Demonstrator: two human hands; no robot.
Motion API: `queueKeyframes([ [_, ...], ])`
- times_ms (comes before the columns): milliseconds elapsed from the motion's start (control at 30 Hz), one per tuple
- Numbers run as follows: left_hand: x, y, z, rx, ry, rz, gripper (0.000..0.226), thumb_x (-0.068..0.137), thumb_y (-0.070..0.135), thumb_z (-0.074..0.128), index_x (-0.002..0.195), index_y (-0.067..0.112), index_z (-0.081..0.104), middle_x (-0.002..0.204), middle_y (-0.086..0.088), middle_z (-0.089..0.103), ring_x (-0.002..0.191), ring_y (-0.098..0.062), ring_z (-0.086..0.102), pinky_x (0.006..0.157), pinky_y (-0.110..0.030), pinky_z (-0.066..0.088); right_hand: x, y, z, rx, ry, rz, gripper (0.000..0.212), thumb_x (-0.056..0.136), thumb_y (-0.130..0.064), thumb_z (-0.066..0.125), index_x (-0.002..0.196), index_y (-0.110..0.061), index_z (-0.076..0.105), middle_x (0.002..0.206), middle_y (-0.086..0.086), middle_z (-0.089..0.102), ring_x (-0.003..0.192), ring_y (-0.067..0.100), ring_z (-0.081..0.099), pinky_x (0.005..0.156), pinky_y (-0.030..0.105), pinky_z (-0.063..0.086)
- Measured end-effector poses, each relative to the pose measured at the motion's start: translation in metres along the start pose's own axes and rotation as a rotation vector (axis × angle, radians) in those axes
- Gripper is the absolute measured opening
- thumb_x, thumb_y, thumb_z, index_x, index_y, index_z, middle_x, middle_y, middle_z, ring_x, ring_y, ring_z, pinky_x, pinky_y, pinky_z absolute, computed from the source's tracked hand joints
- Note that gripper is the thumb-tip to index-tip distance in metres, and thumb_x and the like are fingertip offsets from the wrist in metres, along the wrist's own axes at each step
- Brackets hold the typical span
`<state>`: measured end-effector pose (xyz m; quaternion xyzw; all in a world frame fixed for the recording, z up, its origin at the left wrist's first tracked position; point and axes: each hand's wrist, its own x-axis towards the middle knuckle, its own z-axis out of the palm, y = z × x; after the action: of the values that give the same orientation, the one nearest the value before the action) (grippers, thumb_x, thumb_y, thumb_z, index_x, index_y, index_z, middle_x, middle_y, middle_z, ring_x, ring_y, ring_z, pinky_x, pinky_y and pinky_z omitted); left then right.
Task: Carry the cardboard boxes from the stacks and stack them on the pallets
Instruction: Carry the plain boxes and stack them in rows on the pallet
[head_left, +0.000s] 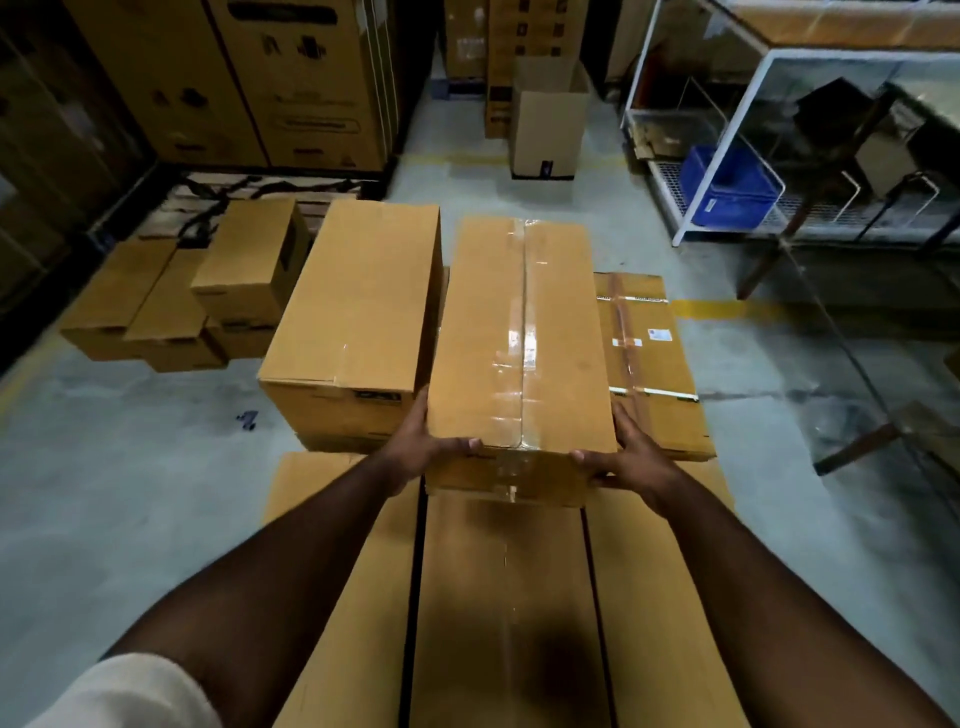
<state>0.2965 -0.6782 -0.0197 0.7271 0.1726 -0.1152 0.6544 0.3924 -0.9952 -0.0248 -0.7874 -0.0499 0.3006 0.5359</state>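
Both hands hold a long taped box (522, 332) by its near end, the left hand (423, 447) gripping its left corner, the right hand (631, 457) its right. The box is above the near row of boxes (498, 613), between a tall box (358, 306) and a lower one (649, 353).

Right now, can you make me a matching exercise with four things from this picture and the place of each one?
Things:
1. taped box
2. blue crate
3. open-top box
4. small boxes

Places:
A. on the white rack's lower shelf
B. far left, on the floor
C. between both hands
D. standing far ahead, in the aisle

Pairs: 1-C, 2-A, 3-D, 4-B
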Motion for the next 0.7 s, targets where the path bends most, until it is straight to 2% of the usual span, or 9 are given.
queueKeyframes([
  [200,0.07,-0.024,0.002,0.069,0.114,-0.032,0.124,0.058,0.047,0.1,0.156,0.038,0.026,0.14,0.004,0.056,0.128,-0.023,0.057,0.103,-0.051,0.056,0.079,0.01,-0.018,-0.032,-0.062,-0.031,0.1,0.089,-0.025,0.084,0.161,-0.047,0.018,0.134,-0.017,0.057,0.117,0.016,0.06,0.084,0.04,0.064],
  [300,0.094,-0.032,-0.001,0.117,0.122,-0.024,0.118,0.064,0.037,0.099,0.156,0.032,0.027,0.14,0.004,0.057,0.128,-0.021,0.058,0.105,-0.048,0.055,0.106,0.03,-0.017,-0.029,-0.086,-0.017,0.101,0.09,-0.029,0.082,0.162,-0.049,0.015,0.147,-0.012,0.054,0.124,0.02,0.06,0.092,0.043,0.063],
  [367,0.105,-0.036,-0.002,0.174,0.104,-0.026,0.129,0.063,0.032,0.1,0.161,0.028,0.018,0.149,0.002,0.051,0.134,-0.02,0.054,0.11,-0.047,0.05,0.119,0.049,-0.015,0.005,-0.073,-0.034,0.106,0.083,-0.042,0.086,0.16,-0.055,0.015,0.155,-0.009,0.05,0.13,0.022,0.059,0.099,0.049,0.059],
  [400,0.109,-0.037,-0.002,0.233,0.102,-0.04,0.14,0.061,0.03,0.1,0.165,0.024,0.006,0.158,0.0,0.042,0.14,-0.022,0.047,0.115,-0.044,0.045,0.124,0.055,-0.013,0.011,-0.065,-0.045,0.109,0.079,-0.051,0.087,0.159,-0.058,0.015,0.158,-0.009,0.048,0.132,0.022,0.059,0.102,0.051,0.058],
  [467,0.116,-0.038,-0.003,0.449,0.148,-0.047,0.144,0.068,0.02,0.097,0.165,0.012,-0.009,0.168,-0.008,0.024,0.151,-0.026,0.031,0.119,-0.03,0.031,0.13,0.056,-0.008,-0.014,-0.034,-0.079,0.107,0.082,-0.052,0.084,0.16,-0.057,0.011,0.161,-0.011,0.043,0.136,0.021,0.055,0.107,0.051,0.055],
  [533,0.117,-0.035,-0.006,0.751,0.232,0.013,0.122,0.08,0.018,0.088,0.165,0.006,0.002,0.168,-0.014,0.024,0.151,-0.031,0.032,0.119,-0.032,0.032,0.135,0.05,-0.002,-0.086,0.005,-0.131,0.094,0.095,-0.035,0.075,0.165,-0.045,0.013,0.164,-0.015,0.033,0.145,0.014,0.041,0.115,0.041,0.047],
  [600,0.109,-0.03,-0.003,1.001,0.263,0.069,0.092,0.096,0.019,0.072,0.165,0.011,0.013,0.17,-0.012,0.021,0.148,-0.034,0.038,0.118,-0.042,0.039,0.141,0.046,0.002,-0.177,0.09,-0.194,0.072,0.102,-0.029,0.067,0.163,-0.036,0.03,0.17,-0.009,0.023,0.15,0.009,0.027,0.119,0.034,0.038],
  [667,0.104,-0.028,0.001,1.093,0.241,0.11,0.075,0.104,0.015,0.059,0.165,0.017,0.016,0.173,-0.007,0.015,0.152,-0.03,0.032,0.121,-0.043,0.037,0.142,0.043,0.01,-0.224,0.182,-0.201,0.052,0.104,-0.034,0.062,0.154,-0.033,0.049,0.172,-0.002,0.019,0.152,0.018,0.031,0.118,0.038,0.042],
  [700,0.104,-0.028,0.003,1.116,0.229,0.149,0.07,0.106,0.016,0.055,0.165,0.018,0.017,0.173,-0.006,0.012,0.157,-0.028,0.022,0.124,-0.041,0.03,0.141,0.043,0.015,-0.261,0.201,-0.183,0.05,0.102,-0.036,0.064,0.151,-0.033,0.053,0.174,0.0,0.015,0.151,0.02,0.033,0.116,0.039,0.044],
])
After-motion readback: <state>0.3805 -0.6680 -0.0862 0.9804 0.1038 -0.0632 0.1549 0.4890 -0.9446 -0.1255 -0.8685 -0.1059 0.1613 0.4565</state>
